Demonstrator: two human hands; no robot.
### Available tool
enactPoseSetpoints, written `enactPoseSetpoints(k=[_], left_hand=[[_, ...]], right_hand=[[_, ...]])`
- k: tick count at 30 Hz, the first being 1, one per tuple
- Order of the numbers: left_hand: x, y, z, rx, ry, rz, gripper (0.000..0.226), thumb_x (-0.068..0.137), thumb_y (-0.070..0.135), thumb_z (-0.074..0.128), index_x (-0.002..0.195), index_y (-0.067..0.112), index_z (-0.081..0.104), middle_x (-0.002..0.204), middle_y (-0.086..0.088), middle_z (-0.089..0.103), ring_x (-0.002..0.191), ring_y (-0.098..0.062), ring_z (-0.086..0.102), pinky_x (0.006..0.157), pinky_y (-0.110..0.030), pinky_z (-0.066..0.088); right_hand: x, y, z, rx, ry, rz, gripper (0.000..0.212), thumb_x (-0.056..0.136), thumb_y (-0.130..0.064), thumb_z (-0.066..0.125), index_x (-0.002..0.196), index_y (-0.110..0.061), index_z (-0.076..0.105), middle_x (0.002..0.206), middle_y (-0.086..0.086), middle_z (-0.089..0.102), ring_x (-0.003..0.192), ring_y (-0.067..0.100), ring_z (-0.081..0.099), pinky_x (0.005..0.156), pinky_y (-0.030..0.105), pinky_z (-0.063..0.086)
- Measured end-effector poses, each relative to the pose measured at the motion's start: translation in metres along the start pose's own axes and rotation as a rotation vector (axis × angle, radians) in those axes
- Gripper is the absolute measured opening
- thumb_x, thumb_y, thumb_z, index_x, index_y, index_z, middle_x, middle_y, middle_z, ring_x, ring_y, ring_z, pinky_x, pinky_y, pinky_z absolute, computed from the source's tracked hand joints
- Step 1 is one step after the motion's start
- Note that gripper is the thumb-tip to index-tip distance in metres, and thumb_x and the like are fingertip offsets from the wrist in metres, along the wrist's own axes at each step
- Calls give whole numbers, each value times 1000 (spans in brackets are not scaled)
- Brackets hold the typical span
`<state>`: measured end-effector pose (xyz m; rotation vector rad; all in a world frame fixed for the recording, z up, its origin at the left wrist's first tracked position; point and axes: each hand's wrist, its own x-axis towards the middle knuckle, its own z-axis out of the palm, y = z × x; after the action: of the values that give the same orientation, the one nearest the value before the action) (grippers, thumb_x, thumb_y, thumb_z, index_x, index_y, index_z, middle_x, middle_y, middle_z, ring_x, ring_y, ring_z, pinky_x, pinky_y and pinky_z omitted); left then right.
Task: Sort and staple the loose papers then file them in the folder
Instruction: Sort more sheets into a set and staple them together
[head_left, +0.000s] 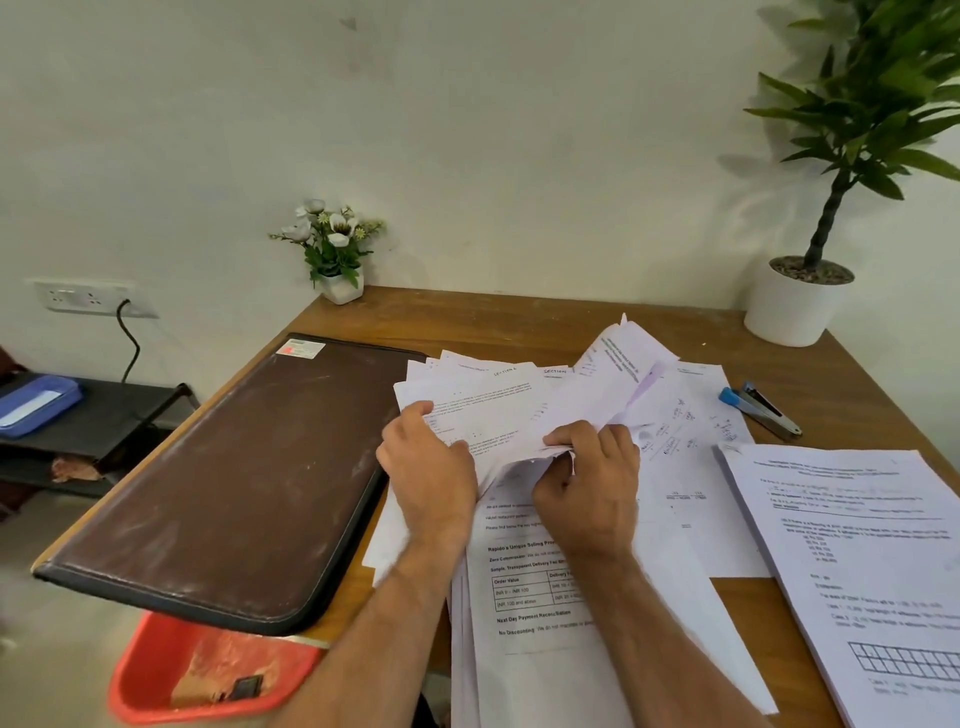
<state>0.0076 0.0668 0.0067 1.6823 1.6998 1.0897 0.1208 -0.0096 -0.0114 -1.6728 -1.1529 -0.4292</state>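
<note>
Papers (519, 415) lie fanned across the middle of the desk (467, 322), and both of your hands are in among them. Your left hand (428, 467) has its fingers curled over the left side of a lifted sheet, with the thumb on top of the page. Your right hand (589, 483) pinches a bunched, crumpled fold of the same loose sheets just beside it, fingers closed round the paper. More printed pages spread out beneath your wrists and run down to the near edge of the desk.

Along the left edge sits a closed brown folder (244, 478), its near corner hanging past the desk's edge. Toward the right edge, past the fanned sheets, rests a blue and silver stapler (761, 408). A separate neat stack of pages (857, 561) fills the near right corner.

At the far edge stands a small white pot of flowers (335, 249), and in the far right corner a taller potted plant (810, 291). Below the desk's left side you can see a red bin (156, 670).
</note>
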Motion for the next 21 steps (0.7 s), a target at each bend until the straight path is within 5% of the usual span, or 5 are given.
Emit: enactPoseSetpoints(k=[6,10,13,18,21], left_hand=[[18,-4,-13,-215,72,-118,61,80,10,83,133,16,52,126,-6,54,115,-24,51,87,-28,39],[18,-7,-19,-273,79,-92,30,89,13,75,115,19,63,94,7,68,87,-8,62,62,-11,34],[13,-10,-19,-247,124,-23,16,94,12,70,108,18,67,90,7,71,77,3,58,62,-2,38],[10,-19,-13,-241,134,155,15,99,19,64,112,17,71,106,5,69,97,-10,64,76,-12,45],[5,-19,-12,-218,93,399,7,96,21,66,101,18,71,106,10,66,104,-7,59,87,-18,48]], right_hand=[[-2,3,0,21,26,11,26,66,0,51,85,-12,64,81,0,63,84,24,48,71,40,44],[-3,4,0,17,30,8,25,68,-3,48,86,-12,64,80,0,63,83,24,48,71,41,44],[-2,6,-1,17,34,5,27,66,0,52,86,-12,65,80,0,63,83,24,49,71,42,44],[1,1,0,57,6,31,27,69,-1,49,88,-12,65,82,1,63,86,22,47,72,46,48],[1,-4,-4,57,-75,45,35,79,-10,48,109,-16,65,96,2,66,95,24,53,83,47,51]])
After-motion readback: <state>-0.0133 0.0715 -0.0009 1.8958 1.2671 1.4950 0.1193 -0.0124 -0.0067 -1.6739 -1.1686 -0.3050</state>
